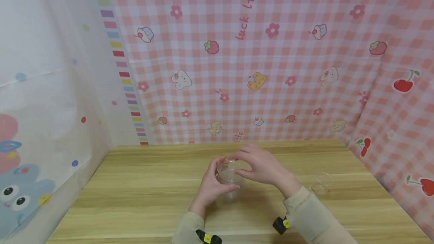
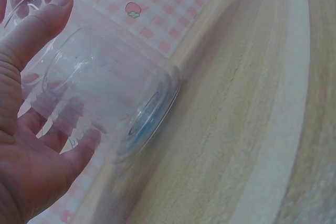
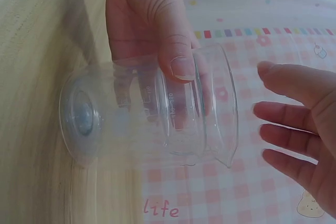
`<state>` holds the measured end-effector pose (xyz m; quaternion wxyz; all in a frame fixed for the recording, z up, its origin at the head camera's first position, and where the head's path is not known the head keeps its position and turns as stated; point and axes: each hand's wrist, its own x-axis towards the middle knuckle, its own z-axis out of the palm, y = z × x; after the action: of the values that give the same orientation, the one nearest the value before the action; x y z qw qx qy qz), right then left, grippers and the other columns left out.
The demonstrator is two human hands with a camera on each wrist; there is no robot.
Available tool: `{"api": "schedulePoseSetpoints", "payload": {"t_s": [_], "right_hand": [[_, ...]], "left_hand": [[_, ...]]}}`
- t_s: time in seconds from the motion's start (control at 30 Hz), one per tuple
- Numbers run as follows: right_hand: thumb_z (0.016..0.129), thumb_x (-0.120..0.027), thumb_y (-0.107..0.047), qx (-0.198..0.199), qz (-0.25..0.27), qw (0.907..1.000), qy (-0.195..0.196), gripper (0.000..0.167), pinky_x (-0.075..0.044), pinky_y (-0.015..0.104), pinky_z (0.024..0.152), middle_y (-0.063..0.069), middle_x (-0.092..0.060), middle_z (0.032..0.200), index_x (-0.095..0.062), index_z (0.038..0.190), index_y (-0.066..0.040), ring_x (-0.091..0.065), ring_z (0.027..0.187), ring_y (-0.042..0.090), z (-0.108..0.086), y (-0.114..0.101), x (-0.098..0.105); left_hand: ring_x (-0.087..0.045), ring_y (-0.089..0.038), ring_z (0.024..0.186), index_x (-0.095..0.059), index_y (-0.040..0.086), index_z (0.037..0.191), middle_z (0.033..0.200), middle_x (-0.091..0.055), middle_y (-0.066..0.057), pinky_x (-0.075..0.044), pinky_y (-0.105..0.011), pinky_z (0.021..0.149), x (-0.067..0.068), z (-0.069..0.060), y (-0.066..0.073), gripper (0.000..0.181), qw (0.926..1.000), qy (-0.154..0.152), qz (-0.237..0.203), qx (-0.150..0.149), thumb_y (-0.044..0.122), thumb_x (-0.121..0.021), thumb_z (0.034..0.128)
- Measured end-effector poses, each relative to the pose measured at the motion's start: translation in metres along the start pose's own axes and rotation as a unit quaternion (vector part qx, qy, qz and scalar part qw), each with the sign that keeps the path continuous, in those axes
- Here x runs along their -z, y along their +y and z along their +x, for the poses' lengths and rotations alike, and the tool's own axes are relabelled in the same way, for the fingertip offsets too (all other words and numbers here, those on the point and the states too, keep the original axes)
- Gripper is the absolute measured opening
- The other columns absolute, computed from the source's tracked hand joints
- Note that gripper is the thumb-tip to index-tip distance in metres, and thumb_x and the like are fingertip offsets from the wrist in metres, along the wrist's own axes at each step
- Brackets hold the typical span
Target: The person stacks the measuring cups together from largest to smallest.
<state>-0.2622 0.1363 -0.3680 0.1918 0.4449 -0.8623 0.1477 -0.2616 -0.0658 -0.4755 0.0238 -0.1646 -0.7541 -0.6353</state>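
Note:
My left hand (image 1: pixel 211 187) grips a clear beaker (image 1: pixel 230 174) from its left side, thumb and fingers around it. In the right wrist view the beaker has a pouring lip and printed measuring marks; its inner outlines look like one clear vessel nested in another. The base of the beaker (image 2: pixel 152 119) appears to rest on the table in the left wrist view. My right hand (image 1: pixel 257 166) is at the beaker's rim, its fingers (image 3: pixel 289 137) spread and apart from the glass in the right wrist view.
Another clear round vessel (image 1: pixel 321 184) stands on the wooden table (image 1: pixel 145 195), right of my right forearm. Pink checked cloth (image 1: pixel 237 67) hangs behind the table and on the right; a white printed cloth (image 1: pixel 68 97) hangs on the left.

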Motion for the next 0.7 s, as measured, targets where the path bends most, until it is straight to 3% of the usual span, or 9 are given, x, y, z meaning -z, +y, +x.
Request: {"api": "schedulePoseSetpoints", "payload": {"t_s": [0.27, 0.7], "right_hand": [[0.081, -0.082, -0.028, 0.032, -0.038, 0.9970, 0.060, 0.040, -0.055, 0.037, 0.082, 0.000, -0.069, 0.108, -0.070, 0.117, -0.015, -0.062, 0.100, 0.018, -0.006, 0.004, -0.003], [0.076, -0.085, -0.026, 0.042, -0.069, 0.9933, 0.084, 0.054, -0.055, 0.041, 0.083, 0.003, -0.067, 0.112, -0.066, 0.125, -0.013, -0.061, 0.102, 0.022, -0.026, 0.017, -0.003]], "left_hand": [[-0.042, -0.026, 0.134, -0.040, 0.017, 0.145, 0.143, -0.048, -0.005, -0.036, -0.054, 0.109, 0.000, 0.000, -0.001, 0.094, 1.0000, 0.000, 0.000, -0.003, 0.017, -0.093, 0.0673], [-0.042, -0.028, 0.134, -0.040, 0.018, 0.146, 0.143, -0.049, -0.005, -0.034, -0.056, 0.110, -0.001, -0.001, -0.001, 0.094, 1.0000, 0.003, 0.006, -0.004, 0.019, -0.093, 0.0676]]}}
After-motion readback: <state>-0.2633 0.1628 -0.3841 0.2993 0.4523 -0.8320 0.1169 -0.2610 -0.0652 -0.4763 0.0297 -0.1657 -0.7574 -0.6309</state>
